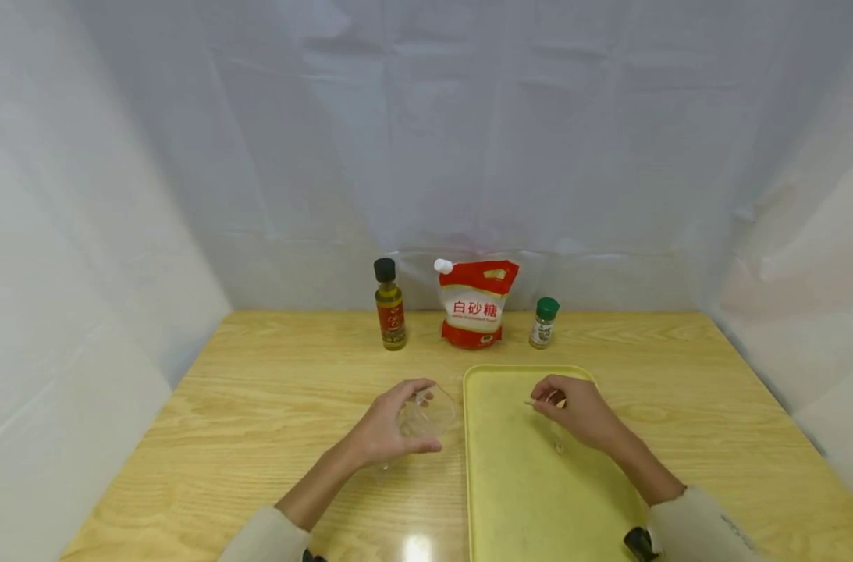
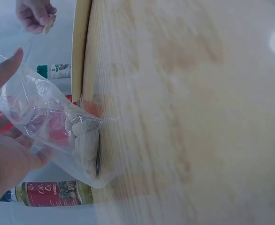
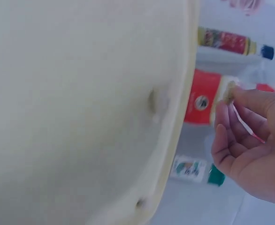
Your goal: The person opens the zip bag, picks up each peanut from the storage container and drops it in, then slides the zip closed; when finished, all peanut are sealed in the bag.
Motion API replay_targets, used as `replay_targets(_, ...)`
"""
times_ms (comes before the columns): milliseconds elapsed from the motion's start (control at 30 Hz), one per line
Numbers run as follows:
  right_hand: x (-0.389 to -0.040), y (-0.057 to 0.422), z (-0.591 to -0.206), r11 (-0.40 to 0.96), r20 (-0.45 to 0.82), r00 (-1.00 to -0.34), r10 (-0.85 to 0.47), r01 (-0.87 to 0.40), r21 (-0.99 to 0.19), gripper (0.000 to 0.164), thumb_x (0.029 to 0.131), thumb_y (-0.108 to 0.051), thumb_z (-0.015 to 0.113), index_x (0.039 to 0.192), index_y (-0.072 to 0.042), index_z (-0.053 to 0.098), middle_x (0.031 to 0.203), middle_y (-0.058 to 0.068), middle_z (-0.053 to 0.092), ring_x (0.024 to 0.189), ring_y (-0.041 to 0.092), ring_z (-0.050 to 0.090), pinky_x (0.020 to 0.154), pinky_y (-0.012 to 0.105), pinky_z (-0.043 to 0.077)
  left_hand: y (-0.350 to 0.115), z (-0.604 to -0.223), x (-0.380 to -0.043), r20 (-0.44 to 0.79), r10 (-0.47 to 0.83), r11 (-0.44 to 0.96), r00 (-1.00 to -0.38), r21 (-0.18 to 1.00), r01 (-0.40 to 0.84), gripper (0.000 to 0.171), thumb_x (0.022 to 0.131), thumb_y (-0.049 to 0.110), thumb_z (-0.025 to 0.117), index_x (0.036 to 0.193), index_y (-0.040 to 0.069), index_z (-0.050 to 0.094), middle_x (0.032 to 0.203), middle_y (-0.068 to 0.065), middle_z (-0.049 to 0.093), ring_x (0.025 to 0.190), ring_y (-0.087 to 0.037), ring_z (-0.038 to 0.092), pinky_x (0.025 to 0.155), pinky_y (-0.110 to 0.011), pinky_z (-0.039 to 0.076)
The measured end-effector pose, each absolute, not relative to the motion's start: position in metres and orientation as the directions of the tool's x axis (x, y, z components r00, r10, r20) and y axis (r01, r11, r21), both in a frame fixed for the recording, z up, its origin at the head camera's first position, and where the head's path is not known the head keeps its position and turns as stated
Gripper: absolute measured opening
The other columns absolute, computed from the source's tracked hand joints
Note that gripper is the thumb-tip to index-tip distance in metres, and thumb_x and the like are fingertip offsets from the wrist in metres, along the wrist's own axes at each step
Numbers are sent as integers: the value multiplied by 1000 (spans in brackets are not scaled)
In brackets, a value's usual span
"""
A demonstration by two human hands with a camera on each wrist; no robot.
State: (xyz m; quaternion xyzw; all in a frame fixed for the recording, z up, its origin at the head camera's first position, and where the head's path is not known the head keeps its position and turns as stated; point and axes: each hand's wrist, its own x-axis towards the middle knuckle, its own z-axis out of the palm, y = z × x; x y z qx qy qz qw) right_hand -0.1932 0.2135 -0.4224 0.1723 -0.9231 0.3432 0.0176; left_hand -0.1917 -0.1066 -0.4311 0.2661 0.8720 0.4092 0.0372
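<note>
My left hand (image 1: 391, 428) holds a clear plastic bag (image 1: 429, 414), thumb and fingers spread around its sides near the top. In the left wrist view several pale beige pieces (image 2: 85, 140) lie in the bottom of the bag, which is close over the table. Some left fingers show only through the film. My right hand (image 1: 573, 407), above the yellow tray (image 1: 517, 499), pinches a small beige piece (image 3: 230, 92) between thumb and fingertip. Below that hand, another small piece (image 3: 152, 101) is on the tray, and a small dark spot (image 3: 140, 203) shows near its corner.
Along the back of the wooden table (image 1: 279, 390) stand an olive oil bottle (image 1: 392, 312), a red and white sugar pouch (image 1: 475, 306) with a white cap, and a small green-capped jar (image 1: 543, 324). White sheeting (image 1: 426, 140) closes off the back and sides.
</note>
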Motion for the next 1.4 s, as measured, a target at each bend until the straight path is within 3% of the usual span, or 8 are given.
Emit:
replay_targets(167,-193,184,-413,677,165,-945,-282,-318,-664,8,90,-16,65,95,-11,67,91,1,68,80,11,64,64,19,51,-107,-432,-191,147,498,519,-855,739,429,82,72,35,82,141,15,42,138,-12,51,126,-31,49,103,-53,42)
replay_targets(400,-192,149,-406,587,275,-894,-354,-441,-679,8,87,-14,68,93,-9,71,88,1,68,78,10,63,67,19,53,-106,-432,-192,157,500,502,-851,749,433,81,72,33,82,141,15,41,134,-12,55,122,-28,52,104,-51,42)
replay_targets(833,-187,111,-409,508,322,-863,-390,-493,-706,8,85,-14,70,91,-9,71,85,-1,69,76,7,63,65,18,53,-106,-432,-190,178,509,487,-842,748,452,82,72,31,83,140,11,42,128,-11,57,117,-27,54,101,-51,44)
replay_targets(1400,-183,146,-411,563,233,-891,-390,-430,-706,11,87,-16,68,94,-8,71,88,-1,71,79,8,64,67,19,53,-105,-428,-189,147,484,520,-862,744,419,83,70,32,83,140,12,42,134,-10,54,122,-29,51,103,-52,42)
